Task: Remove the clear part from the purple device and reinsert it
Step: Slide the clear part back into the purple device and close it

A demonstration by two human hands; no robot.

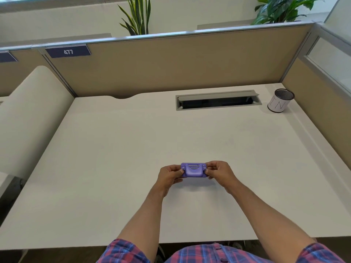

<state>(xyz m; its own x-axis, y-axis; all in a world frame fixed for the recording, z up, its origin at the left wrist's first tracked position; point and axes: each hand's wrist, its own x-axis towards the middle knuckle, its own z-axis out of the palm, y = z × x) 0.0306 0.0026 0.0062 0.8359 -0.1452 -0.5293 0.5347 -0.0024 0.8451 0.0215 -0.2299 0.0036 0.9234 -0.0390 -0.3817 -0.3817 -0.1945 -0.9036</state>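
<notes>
Head view: left hand (169,175) pinches the left end of the purple device (193,170), right hand (220,171) pinches the right end, fingers pressed on it. Device is held just above the desk (114,149), near the front edge, mid-width. Clear part can't be made out. Risk: end-only pinches slip once one hand lets go to pull, dropping the device.
</notes>
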